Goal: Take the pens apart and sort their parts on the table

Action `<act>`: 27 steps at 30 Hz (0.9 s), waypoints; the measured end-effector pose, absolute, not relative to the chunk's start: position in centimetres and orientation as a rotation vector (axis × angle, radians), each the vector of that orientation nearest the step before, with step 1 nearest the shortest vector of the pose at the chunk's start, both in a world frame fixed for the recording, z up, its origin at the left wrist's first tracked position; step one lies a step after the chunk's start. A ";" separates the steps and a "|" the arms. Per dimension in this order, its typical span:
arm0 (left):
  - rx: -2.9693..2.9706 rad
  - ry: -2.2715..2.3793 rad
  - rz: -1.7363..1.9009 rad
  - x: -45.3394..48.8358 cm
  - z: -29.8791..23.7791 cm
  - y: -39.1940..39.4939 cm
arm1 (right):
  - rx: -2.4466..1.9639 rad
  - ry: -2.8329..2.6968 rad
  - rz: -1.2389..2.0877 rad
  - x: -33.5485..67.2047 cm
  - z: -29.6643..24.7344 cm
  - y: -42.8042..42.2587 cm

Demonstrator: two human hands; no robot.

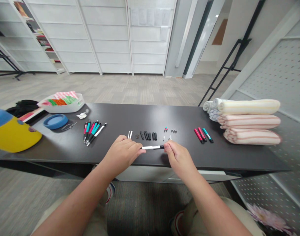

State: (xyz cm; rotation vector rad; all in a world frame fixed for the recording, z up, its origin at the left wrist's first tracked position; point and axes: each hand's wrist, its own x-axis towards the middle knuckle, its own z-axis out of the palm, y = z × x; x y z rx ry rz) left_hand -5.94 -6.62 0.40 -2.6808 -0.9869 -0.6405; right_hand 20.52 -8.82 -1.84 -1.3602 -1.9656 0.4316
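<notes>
A white pen (152, 147) with black ends lies level between my hands, just over the near part of the dark table. My left hand (125, 151) is closed on its left end, and my right hand (176, 153) pinches its black right end. Just beyond it are several black grip sleeves (147, 135), two white strips (130, 134), small springs (137, 136), small red and teal pieces (166, 129) and small dark pieces (173, 130). Two red pen barrels (202, 134) and a teal one (208, 134) lie right of my right hand.
Several pens (93, 131) lie at the left. Farther left are a blue round dish (55, 121), a white basket (63, 105) of coloured cloths and a yellow and blue visor-like object (14, 134). Rolled towels (249, 121) are stacked on the right of the table (130, 113).
</notes>
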 end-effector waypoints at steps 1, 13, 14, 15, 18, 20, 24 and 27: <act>-2.685 -0.987 -0.632 -5.9 0.4 -6.6 | -1.360 -1.961 0.437 20.5 -1.9 -8.8; -2.841 -1.106 -0.489 -5.9 -0.1 -5.8 | -1.408 -1.789 0.686 20.8 -1.4 -9.0; -2.857 -1.130 -0.462 -5.9 0.0 -5.8 | -1.401 -1.771 0.739 20.9 -1.4 -9.0; -2.874 -1.152 -0.439 -6.0 0.0 -5.7 | -1.388 -1.758 0.784 20.9 -1.5 -8.9; -2.912 -1.210 -0.484 -6.3 -0.1 -5.6 | -1.344 -1.711 0.883 21.2 -1.9 -8.7; -2.902 -1.231 -0.625 -6.7 -0.1 -5.5 | -1.324 -1.654 0.946 21.3 -2.2 -8.5; -2.862 -1.161 -0.804 -7.3 -0.1 -5.4 | -1.311 -1.562 1.026 21.4 -2.4 -8.4; -2.847 -1.126 -0.851 -7.4 0.1 -5.4 | -1.306 -1.546 1.047 21.4 -2.3 -8.4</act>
